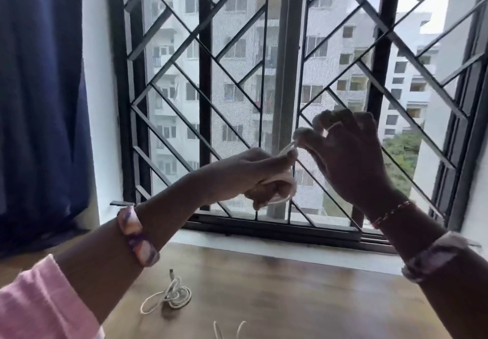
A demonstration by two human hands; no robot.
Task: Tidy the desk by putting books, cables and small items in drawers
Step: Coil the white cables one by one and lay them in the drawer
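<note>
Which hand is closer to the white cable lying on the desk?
Left. The left hand is raised above the coiled cable on the desk; the right hand is raised farther to its right.

I have one head-worn view, facing forward toward the window grille (264, 87). It sits close above the desk (290, 293), catching only its far edge

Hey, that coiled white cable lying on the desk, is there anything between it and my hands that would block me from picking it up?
Nothing on the desk blocks the coiled white cable. But both the left hand and right hand are raised, holding another white cable.
</note>
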